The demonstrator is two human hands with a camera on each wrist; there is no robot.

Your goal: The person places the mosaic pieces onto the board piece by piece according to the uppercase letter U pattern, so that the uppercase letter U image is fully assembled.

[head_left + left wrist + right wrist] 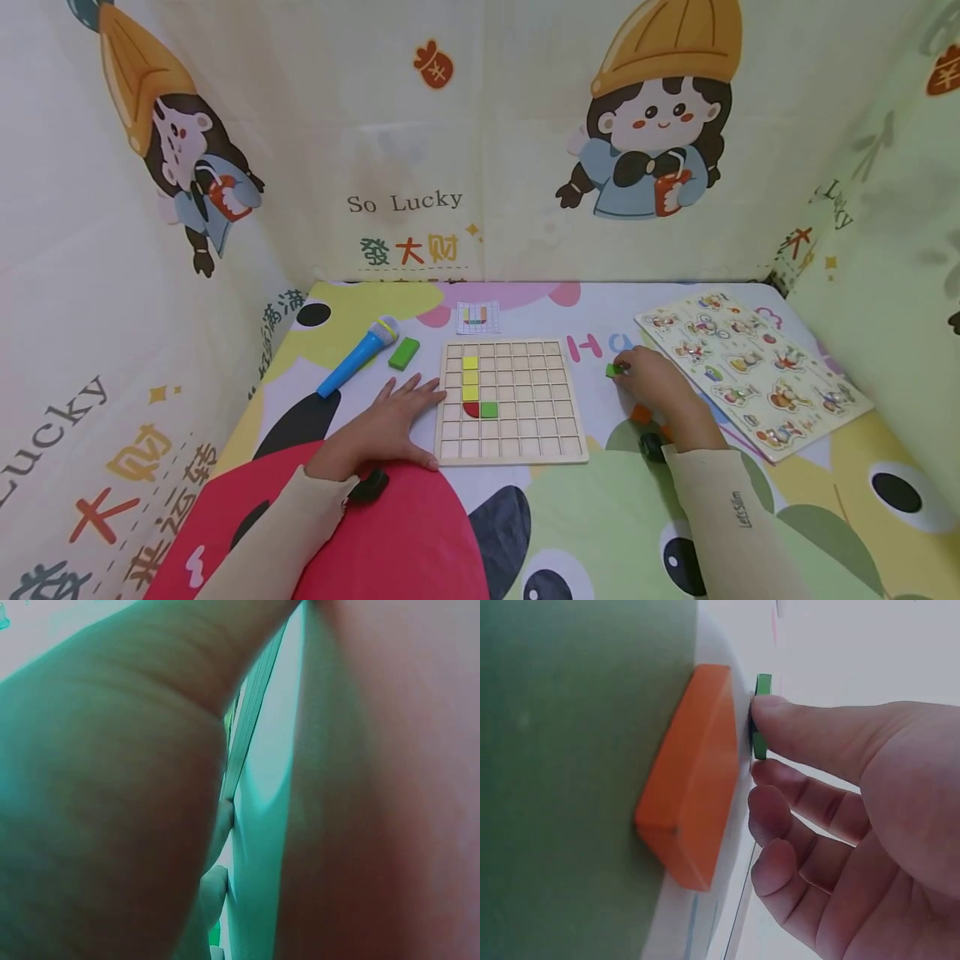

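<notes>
A wooden grid board [525, 437] lies on the patterned cloth, holding several yellow squares [470, 377] in a column, a red quarter-round piece [471, 409] and a green square [489, 410]. Spread fingers of my left hand [393, 425] rest along the board's left edge. Right of the board, my right hand [656, 383] pinches a small green block [612, 370] at its fingertips; in the right wrist view the thumb presses the green block [763, 746]. An orange block [694, 780] lies close to that hand. The left wrist view is mostly filled by blurred skin.
Left of the board lie a green eraser-like block [404, 354] and a blue toy microphone [360, 356]. Behind it is a small pattern card [477, 317]. A picture puzzle board [750, 375] lies at the right, beside the right forearm. Printed cloth walls surround the table.
</notes>
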